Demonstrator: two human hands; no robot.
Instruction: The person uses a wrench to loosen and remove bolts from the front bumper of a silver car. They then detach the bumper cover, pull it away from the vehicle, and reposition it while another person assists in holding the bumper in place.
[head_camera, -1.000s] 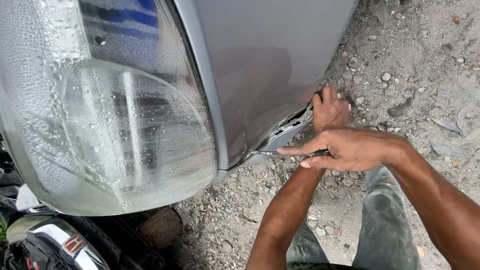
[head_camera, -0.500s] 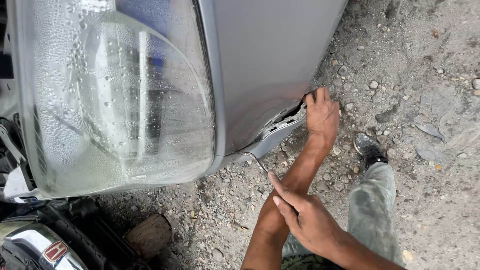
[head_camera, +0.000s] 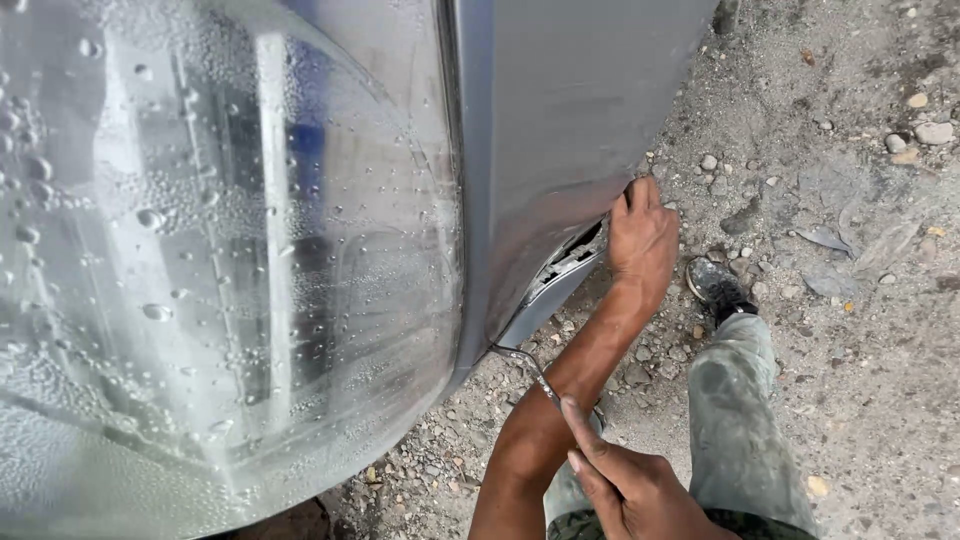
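The right hand (head_camera: 640, 495) is drawing back from the grey body panel (head_camera: 570, 120) toward the lower edge of view, its fingers (head_camera: 585, 440) pinching a thin bent metal tool (head_camera: 530, 368) whose hooked end is now hanging just below the panel's torn lower edge. The left hand (head_camera: 642, 240) is staying pressed on that edge, fingers curled around it. Beside them a wet headlamp lens (head_camera: 220, 270) is looming over gravel ground (head_camera: 850, 180).

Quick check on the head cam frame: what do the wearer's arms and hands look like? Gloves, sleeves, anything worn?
Both arms are bare to as far up as the frame shows: no sleeves in view. The left hand and right hand wear no gloves, and no rings, watch or wristband show. Both look dusty and work-soiled. Below them, stained grey-green trousers and a scuffed dark shoe are visible.
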